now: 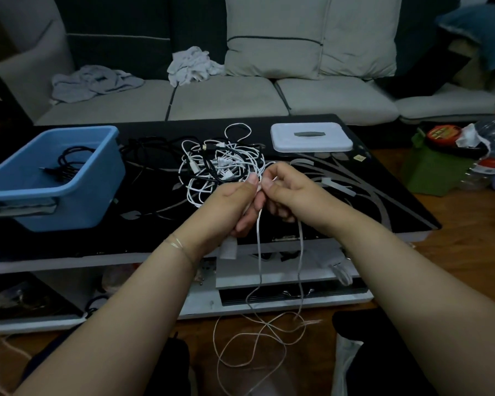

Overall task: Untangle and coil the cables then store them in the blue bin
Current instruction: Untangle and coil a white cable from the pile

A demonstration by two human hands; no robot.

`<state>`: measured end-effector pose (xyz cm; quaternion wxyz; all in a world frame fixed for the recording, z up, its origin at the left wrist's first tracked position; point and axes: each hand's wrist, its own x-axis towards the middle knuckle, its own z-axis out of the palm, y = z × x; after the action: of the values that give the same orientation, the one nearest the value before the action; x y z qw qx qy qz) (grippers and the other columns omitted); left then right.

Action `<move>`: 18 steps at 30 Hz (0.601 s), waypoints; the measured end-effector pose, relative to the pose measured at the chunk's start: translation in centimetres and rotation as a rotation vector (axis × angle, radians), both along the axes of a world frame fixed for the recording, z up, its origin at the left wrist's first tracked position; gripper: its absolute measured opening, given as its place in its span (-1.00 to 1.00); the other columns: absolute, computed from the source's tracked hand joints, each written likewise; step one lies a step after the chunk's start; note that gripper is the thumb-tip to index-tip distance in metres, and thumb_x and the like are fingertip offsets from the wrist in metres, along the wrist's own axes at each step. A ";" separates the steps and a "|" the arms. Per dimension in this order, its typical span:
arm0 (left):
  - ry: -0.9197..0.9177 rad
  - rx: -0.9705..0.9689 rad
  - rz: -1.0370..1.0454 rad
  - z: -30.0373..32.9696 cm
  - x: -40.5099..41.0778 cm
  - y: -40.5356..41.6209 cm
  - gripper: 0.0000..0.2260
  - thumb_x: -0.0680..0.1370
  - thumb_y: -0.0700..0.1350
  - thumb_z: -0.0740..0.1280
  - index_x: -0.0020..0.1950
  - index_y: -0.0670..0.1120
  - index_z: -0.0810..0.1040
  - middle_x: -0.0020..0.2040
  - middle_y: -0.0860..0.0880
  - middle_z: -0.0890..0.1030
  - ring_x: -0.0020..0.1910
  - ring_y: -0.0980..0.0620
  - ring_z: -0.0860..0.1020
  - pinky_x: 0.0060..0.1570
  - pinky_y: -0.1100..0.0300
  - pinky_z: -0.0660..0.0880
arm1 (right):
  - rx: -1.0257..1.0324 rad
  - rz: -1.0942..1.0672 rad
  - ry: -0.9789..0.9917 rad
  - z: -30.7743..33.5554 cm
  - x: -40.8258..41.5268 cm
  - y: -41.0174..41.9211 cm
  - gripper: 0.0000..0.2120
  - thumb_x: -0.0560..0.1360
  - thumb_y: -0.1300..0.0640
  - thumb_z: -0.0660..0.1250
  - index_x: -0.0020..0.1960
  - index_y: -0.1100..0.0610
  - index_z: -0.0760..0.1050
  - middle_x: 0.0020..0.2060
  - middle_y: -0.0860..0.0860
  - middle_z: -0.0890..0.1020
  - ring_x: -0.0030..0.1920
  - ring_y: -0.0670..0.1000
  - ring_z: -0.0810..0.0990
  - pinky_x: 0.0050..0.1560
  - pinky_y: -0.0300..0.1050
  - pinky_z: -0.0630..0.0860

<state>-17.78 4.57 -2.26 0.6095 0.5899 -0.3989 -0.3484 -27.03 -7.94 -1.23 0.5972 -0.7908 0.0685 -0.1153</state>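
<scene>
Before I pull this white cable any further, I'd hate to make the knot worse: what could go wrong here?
1. The white cable pinched by your left hand and right hand seems to run back into the tangled pile; pulling could tighten it or drag it off the table.
2. Its slack loops on the floor may snag or knot.
</scene>
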 end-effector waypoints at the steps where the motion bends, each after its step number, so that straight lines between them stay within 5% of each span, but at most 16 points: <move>1: 0.024 -0.026 -0.008 -0.1 0.1 -0.1 -0.55 0.69 0.04 0.00 -0.26 -0.16 0.42 -0.65 0.02 0.24 -0.65 0.09 0.11 -0.53 0.25 0.08 | 0.048 -0.004 -0.011 0.0 0.1 0.0 -0.87 0.63 0.17 0.13 -0.10 0.08 0.28 -0.41 -0.07 0.56 -0.49 -0.09 0.29 -0.51 -0.26 0.15; 6: 0.313 -0.148 -0.172 -0.2 0.6 -0.2 -0.54 0.65 0.08 0.05 -0.13 -0.17 0.61 -0.61 0.07 0.19 -0.66 0.18 0.09 -0.57 0.37 0.07 | 0.428 -0.088 -0.083 -0.4 0.7 0.4 -0.82 0.57 0.10 0.21 -0.19 0.08 0.32 -0.57 -0.09 0.38 -0.58 -0.15 0.19 -0.53 -0.29 0.03; 10: 0.429 -0.219 -0.210 0.0 0.8 -0.1 -0.66 0.62 -0.03 0.13 0.08 -0.26 0.55 -0.54 0.07 0.25 -0.63 0.23 0.13 -0.58 0.36 0.03 | 0.659 -0.125 -0.091 -0.7 1.5 0.8 -0.77 0.57 0.22 0.23 -0.25 0.08 0.33 -0.58 -0.07 0.32 -0.61 -0.17 0.17 -0.56 -0.31 -0.01; 13: 0.516 -0.268 -0.112 0.3 0.8 -0.2 -0.62 0.60 -0.02 0.08 0.11 -0.25 0.55 -0.40 0.01 0.54 -0.68 0.24 0.16 -0.60 0.34 0.05 | 0.462 -0.172 -0.063 -1.1 1.8 1.4 -0.82 0.64 0.18 0.12 -0.12 0.09 0.40 -0.57 -0.06 0.34 -0.63 -0.15 0.19 -0.58 -0.36 0.05; 15: 0.537 -0.274 -0.046 0.6 1.0 -0.1 -0.60 0.64 0.00 0.01 0.16 -0.25 0.50 -0.13 -0.03 0.70 -0.69 0.22 0.19 -0.60 0.38 0.09 | 0.239 -0.212 -0.034 -1.4 1.9 2.0 -0.82 0.66 0.14 0.09 -0.09 0.04 0.39 -0.55 -0.02 0.34 -0.64 -0.15 0.24 -0.60 -0.33 0.13; 18: 0.492 -0.284 0.044 0.7 1.5 0.2 -0.61 0.66 -0.02 0.00 0.22 -0.27 0.44 0.18 -0.13 0.63 -0.66 0.20 0.20 -0.57 0.40 0.16 | -0.273 -0.253 0.038 -1.9 2.0 2.5 -0.86 0.64 0.09 0.10 0.10 -0.02 0.42 -0.48 -0.10 0.42 -0.52 -0.13 0.40 -0.43 -0.22 0.34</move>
<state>-16.32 4.75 -1.58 0.7719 0.4049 -0.2708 -0.4085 -25.03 -5.49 -3.12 0.4635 -0.8516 0.1624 -0.1831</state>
